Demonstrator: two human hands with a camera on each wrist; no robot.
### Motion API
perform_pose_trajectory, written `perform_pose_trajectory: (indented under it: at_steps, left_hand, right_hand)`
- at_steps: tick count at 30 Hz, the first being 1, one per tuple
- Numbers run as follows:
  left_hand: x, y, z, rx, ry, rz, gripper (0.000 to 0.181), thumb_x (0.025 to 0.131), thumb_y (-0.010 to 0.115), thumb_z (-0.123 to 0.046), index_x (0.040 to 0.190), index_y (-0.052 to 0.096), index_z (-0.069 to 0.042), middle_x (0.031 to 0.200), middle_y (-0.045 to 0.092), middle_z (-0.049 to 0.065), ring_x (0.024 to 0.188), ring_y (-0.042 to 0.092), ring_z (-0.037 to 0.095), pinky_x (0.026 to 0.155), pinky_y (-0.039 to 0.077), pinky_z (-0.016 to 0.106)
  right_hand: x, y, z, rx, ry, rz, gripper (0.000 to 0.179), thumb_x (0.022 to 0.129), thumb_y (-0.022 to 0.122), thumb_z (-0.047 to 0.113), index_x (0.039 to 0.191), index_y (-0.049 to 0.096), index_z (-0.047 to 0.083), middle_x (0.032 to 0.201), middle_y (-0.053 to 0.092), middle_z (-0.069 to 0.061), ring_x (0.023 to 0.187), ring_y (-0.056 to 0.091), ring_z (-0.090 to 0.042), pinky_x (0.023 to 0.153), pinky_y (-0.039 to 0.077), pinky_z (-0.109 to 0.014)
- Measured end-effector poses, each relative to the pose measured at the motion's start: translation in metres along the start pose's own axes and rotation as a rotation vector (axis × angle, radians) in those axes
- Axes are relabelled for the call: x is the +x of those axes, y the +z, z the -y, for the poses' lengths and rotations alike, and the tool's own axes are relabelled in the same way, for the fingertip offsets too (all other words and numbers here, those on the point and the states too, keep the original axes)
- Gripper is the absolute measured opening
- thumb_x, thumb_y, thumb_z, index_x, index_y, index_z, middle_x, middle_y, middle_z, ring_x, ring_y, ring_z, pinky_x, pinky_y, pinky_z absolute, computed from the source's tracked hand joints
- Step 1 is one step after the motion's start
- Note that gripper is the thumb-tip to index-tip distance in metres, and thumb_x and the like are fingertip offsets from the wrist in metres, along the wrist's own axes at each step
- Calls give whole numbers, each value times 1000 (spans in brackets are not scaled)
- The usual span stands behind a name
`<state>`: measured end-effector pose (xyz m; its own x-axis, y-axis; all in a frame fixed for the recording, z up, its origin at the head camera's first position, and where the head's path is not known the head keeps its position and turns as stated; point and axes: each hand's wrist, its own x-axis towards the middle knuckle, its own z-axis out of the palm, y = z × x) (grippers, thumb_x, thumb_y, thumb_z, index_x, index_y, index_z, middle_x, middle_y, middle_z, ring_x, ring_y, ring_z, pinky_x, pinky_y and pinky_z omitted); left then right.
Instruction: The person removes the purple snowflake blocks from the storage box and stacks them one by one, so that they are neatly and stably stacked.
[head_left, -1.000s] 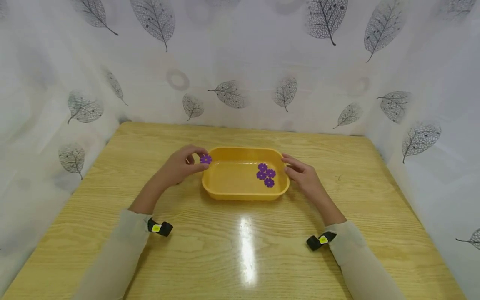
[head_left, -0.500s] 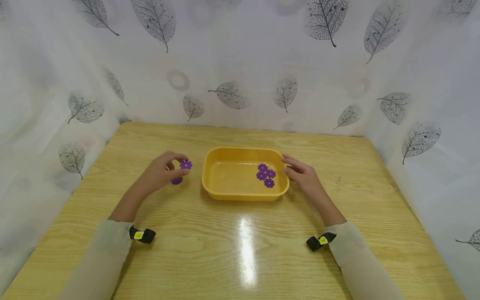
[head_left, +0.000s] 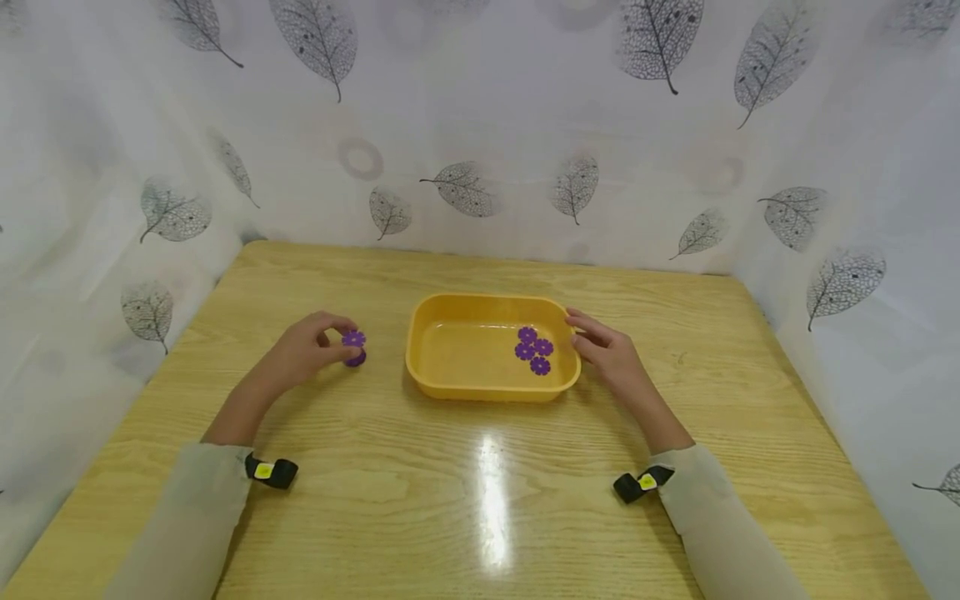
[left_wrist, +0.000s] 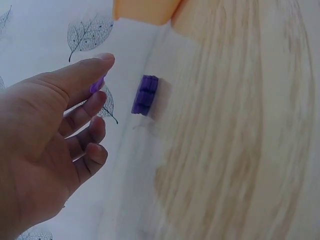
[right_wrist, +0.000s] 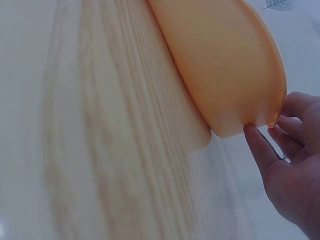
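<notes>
Between thumb and forefinger my left hand [head_left: 303, 350] pinches a purple flower-shaped disc [head_left: 354, 337]. In the left wrist view the disc shows only as a small purple edge at the fingertips. Close under that hand, a short stack of purple discs [left_wrist: 145, 95] stands on the table. My right hand [head_left: 609, 354] holds the right end of a yellow plastic tray [head_left: 450, 392], thumb against the outer wall and fingers at the rim. Inside the tray, toward its right side, several purple flower discs [head_left: 533, 350] lie in a cluster.
The tray stands near the middle of a light wood-grain table [head_left: 390, 483]. A white curtain [head_left: 480, 100] printed with grey leaves surrounds the back and sides. Each wrist wears a black strap with a small camera.
My left hand has moved left and toward me from the tray's left rim, carrying the flower disc to just over the stack. My right hand has stayed at the tray's end.
</notes>
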<state>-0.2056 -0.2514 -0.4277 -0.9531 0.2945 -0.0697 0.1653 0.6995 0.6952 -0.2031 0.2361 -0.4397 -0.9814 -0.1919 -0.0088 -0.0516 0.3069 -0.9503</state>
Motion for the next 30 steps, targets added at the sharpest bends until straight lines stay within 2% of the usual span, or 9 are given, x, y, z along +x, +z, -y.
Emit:
perform_pose_trajectory:
  at_steps: [10,15,23,30]
  left_hand:
    - [5,7,15,-1,-68,39,58,93,69,-50,133,59,-10,133,57,14,103,54,27,78,46,34]
    - [6,9,18,-6,-86,38,56,92,71,-47,131,58,-8,133,56,15,104,54,29,82,46,37]
    - [5,9,15,0,-106,51,55,91,74,-43,129,58,-7,132,56,16,104,55,30,82,47,38]
    - [3,10,11,9,-92,50,55,90,75,-44,127,59,-7,132,57,17,102,54,30,81,45,38]
  right_hand:
    - [-1,1,1,36,1,2,46,104,58,26,146,53,8,161,39,0,133,51,-32,93,52,-16]
    - [0,1,0,44,6,-1,46,104,58,27,145,54,8,161,39,0,133,51,-32,92,52,-17]
    - [-1,1,0,44,3,-2,45,104,58,27,145,54,8,160,40,1,133,52,-31,92,52,-17]
    - [0,1,0,43,5,-4,44,104,57,25,144,55,8,160,40,1,132,52,-31,92,52,-16]
